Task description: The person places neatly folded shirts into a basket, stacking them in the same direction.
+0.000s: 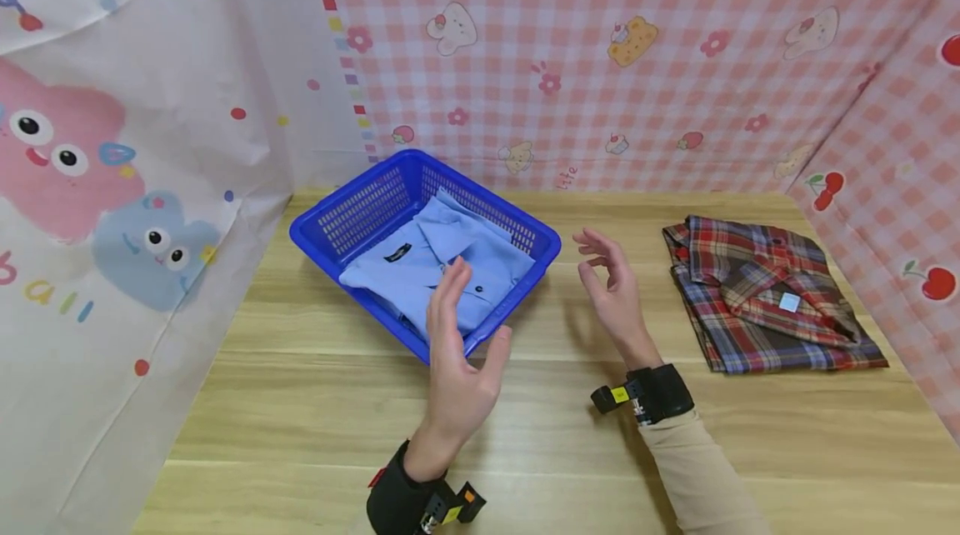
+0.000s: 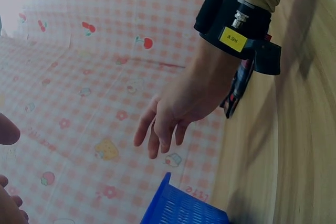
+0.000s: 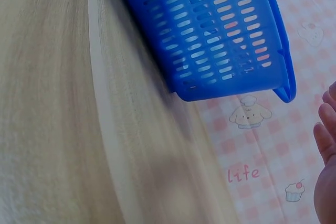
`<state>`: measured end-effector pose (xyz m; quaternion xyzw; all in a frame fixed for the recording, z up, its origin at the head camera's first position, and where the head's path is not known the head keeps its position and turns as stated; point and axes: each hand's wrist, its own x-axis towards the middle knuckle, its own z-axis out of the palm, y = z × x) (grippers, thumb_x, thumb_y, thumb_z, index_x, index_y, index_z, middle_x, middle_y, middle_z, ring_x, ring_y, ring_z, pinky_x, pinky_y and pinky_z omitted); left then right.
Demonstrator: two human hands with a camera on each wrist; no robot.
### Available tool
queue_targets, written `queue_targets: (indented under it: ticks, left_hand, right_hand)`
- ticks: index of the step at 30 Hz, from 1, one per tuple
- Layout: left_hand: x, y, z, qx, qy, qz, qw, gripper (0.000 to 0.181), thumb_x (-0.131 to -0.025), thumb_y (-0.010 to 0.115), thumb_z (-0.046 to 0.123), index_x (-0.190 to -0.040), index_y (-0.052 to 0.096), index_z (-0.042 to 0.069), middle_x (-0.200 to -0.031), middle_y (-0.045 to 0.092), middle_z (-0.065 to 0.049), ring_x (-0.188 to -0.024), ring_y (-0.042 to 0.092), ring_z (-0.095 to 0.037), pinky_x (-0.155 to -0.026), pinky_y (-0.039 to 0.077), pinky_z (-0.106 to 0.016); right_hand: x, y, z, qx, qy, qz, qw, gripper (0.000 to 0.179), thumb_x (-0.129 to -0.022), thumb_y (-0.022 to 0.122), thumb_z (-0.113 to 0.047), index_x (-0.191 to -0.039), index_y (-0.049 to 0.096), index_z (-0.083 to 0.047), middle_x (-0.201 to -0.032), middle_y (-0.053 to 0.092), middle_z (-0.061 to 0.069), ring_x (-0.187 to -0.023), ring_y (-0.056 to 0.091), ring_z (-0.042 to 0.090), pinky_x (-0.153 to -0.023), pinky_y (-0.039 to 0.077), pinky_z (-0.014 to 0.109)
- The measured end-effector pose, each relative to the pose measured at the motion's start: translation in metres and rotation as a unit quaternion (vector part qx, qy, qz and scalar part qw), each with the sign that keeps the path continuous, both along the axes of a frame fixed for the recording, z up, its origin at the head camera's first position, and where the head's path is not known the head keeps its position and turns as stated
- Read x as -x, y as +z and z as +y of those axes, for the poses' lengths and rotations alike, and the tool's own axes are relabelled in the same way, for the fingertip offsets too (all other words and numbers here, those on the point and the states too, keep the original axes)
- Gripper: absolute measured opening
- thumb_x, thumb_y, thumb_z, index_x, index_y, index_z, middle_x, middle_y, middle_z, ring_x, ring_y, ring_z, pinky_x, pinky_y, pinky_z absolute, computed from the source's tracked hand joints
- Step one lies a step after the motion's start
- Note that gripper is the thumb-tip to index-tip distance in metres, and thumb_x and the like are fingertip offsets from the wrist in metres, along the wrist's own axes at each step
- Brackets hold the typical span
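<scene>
A folded light-blue shirt with a dark collar label lies in a blue plastic basket. My left hand is raised at the basket's near side, fingers extended, and overlaps the rim and shirt in the head view. Just right of the basket, my right hand hovers with its fingers loosely bent and nothing between them. The left wrist view shows that right hand above the basket's corner. In the right wrist view, the basket's slotted side stands close by, with part of the right hand at the edge.
A folded plaid shirt in red, blue and brown lies on the right of the wooden table. Behind the table hangs a pink checked cloth, and a white printed sheet covers the left side. Both wrists wear black camera straps.
</scene>
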<state>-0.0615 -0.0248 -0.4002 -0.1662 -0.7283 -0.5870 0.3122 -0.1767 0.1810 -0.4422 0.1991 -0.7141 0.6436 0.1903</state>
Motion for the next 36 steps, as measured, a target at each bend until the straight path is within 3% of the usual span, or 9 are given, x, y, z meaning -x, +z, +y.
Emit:
queue_targets:
  ticks: [20,27,30,34,36]
  left_hand:
    - [-0.001,-0.011,0.018,0.026,-0.019,-0.015,0.9994,0.069,-0.091,0.065,0.002,-0.154,0.038,-0.001,-0.164,0.031,-0.015,-0.155,0.021,-0.032,-0.128,0.014,-0.046]
    - [-0.001,-0.017,0.026,0.033,-0.041,-0.02,0.9984,0.07,-0.09,0.066,0.002,-0.154,0.039,0.002,-0.164,0.032,-0.015,-0.155,0.021,-0.034,-0.126,0.015,-0.05]
    - [-0.001,-0.021,0.031,0.038,-0.045,-0.021,0.9981,0.069,-0.09,0.066,0.002,-0.154,0.04,0.004,-0.163,0.033,-0.015,-0.154,0.022,-0.035,-0.125,0.016,-0.053]
    - [0.0,-0.024,0.037,0.045,-0.046,-0.023,0.9977,0.068,-0.089,0.067,0.003,-0.153,0.042,0.004,-0.162,0.035,-0.015,-0.153,0.025,-0.035,-0.124,0.018,-0.054]
    - [0.0,-0.025,0.039,0.046,-0.049,-0.025,0.9974,0.068,-0.089,0.067,0.004,-0.153,0.042,0.004,-0.162,0.035,-0.015,-0.153,0.026,-0.035,-0.124,0.019,-0.053]
  right_hand:
    - [0.003,-0.006,0.02,0.02,-0.007,-0.005,0.9998,0.046,-0.097,0.051,0.02,-0.142,0.043,0.018,-0.135,0.052,0.039,-0.121,0.046,0.046,-0.097,0.044,0.026]
    - [0.004,-0.008,0.026,0.023,-0.014,0.013,0.9996,0.045,-0.096,0.051,0.019,-0.141,0.042,0.02,-0.135,0.052,0.042,-0.12,0.054,0.016,-0.096,0.044,0.029]
    - [0.006,-0.01,0.028,0.025,-0.016,0.018,0.9994,0.046,-0.096,0.051,0.021,-0.141,0.042,0.02,-0.134,0.052,0.042,-0.12,0.055,0.02,-0.095,0.044,0.03]
    - [0.007,-0.012,0.029,0.027,-0.021,0.016,0.9993,0.047,-0.096,0.05,0.021,-0.142,0.043,0.019,-0.135,0.052,0.041,-0.12,0.049,0.043,-0.096,0.044,0.03]
    - [0.007,-0.013,0.03,0.025,-0.026,0.011,0.9993,0.047,-0.096,0.051,0.019,-0.142,0.043,0.018,-0.136,0.052,0.04,-0.12,0.047,0.047,-0.097,0.043,0.031]
